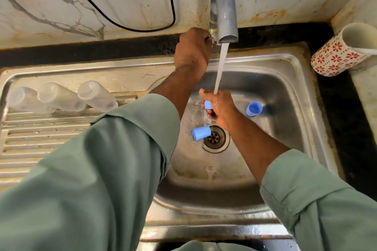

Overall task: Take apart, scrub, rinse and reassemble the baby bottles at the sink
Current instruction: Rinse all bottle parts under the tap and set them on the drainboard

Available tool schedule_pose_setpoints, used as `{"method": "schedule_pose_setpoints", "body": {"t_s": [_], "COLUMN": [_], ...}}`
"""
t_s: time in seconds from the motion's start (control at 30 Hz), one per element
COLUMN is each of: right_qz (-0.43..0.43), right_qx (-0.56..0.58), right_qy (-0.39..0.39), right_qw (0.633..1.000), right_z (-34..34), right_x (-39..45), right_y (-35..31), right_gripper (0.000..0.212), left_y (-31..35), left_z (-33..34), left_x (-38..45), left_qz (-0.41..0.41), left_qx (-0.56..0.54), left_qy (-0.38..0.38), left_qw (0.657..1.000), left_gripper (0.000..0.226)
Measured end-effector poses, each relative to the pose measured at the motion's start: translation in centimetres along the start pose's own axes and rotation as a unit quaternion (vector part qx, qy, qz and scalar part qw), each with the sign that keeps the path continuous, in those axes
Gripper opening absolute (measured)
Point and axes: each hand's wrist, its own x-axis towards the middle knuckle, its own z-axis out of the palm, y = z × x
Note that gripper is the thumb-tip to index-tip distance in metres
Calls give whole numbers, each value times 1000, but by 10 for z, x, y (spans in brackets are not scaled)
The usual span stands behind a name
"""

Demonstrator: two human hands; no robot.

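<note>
Water runs from the steel tap into the sink. My left hand grips the tap handle at the tap's base. Under the stream, my right hand holds a blue bottle cap, mostly hidden by my fingers. A second blue cap lies on its side beside the drain. A third blue cap stands open end up at the right of the basin. Three clear bottle bodies lie side by side on the ribbed drainboard. A clear teat lies in the basin's near part.
A red-and-white patterned mug lies on the dark counter at the right. A black cable loops on the marble wall behind the sink.
</note>
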Motion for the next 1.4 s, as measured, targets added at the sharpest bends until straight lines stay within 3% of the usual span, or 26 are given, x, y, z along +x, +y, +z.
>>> {"method": "schedule_pose_setpoints", "body": {"t_s": [0.07,0.13,0.17,0.23,0.3,0.37,0.43,0.53,0.6,0.7,0.8,0.87,0.93,1.0,1.1,1.2,1.3,1.4], "right_qz": [75,83,63,-10,-107,-210,-277,-248,-270,-254,-247,-190,-167,-52,67,44,-39,-117], "right_qx": [109,171,147,35,-102,-235,-271,-272,-261,-248,-230,-183,-89,-17,57,86,159,23], "right_qy": [-52,-120,-150,-166,-106,-39,-7,-1,49,16,36,4,30,-25,-136,-174,-135,-56], "right_qw": [990,974,976,985,983,948,922,930,925,935,941,965,982,998,987,980,977,991], "right_z": [-5,-11,-13,-15,-16,-16,-17,-17,-21,-20,-17,-16,-16,-14,-20,-25,-28,-25], "right_x": [2,4,3,6,6,8,8,8,6,8,6,2,-2,-9,-17,-32,-36,-33], "right_y": [-1,2,4,11,14,16,21,27,26,24,23,19,14,3,-3,-10,-8,-2], "right_gripper": [37,25,18,33,46,56,57,47,36,27,28,29,37,43,53,51,43,28], "left_y": [0,-1,-1,-1,-1,-2,0,-2,-3,-4,-1,-9,-11,-12,-13,-11,-4,-9], "left_z": [0,1,1,1,1,2,0,-2,-3,-2,2,5,6,7,11,15,10,1], "left_x": [0,0,0,1,0,0,1,1,1,2,6,8,11,12,11,7,0,-3], "left_qz": [5,3,5,9,12,14,13,36,54,39,21,17,12,-11,-41,-46,-34,14], "left_qx": [4,-12,-15,-7,-3,-10,-5,51,41,54,21,-37,-74,-128,-205,-299,-335,-285], "left_qy": [1,2,3,6,9,7,7,4,7,-5,-9,-9,-8,-1,18,-4,-50,-97], "left_qw": [1000,1000,1000,1000,1000,1000,1000,998,998,998,1000,999,997,992,978,953,940,954], "left_gripper": [21,21,20,20,20,20,20,20,17,12,11,16,29,35,13,15,17,26]}}
